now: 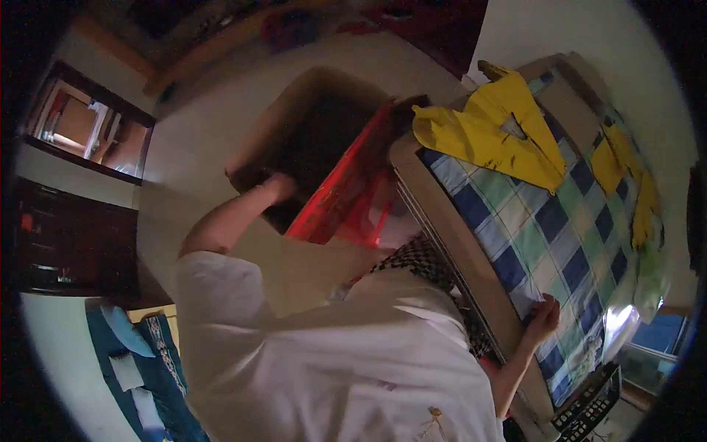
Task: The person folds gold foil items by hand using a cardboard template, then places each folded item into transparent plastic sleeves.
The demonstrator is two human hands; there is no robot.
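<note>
A large brown cardboard box [324, 81] stands with its top facing me and its inside dark. My left hand [277, 188] reaches over its near rim; the fingers are lost in the shadow. Along the box's right side hangs a red sheet [346, 184], partly see-through at its lower end. My right hand [543, 317] is at the near edge of the checked bedding [508, 221], its fingers curled in; what they hold, if anything, is hidden. Across the bedding lies a yellow cloth-like piece [501, 125] with a hole in it.
The bed's wooden side rail [471, 283] runs close by on my right. More yellow pieces [615, 162] lie at the bed's far side. A black keyboard-like object [593, 405] is at the lower right. Dark cabinet drawers [74, 239] stand at the left.
</note>
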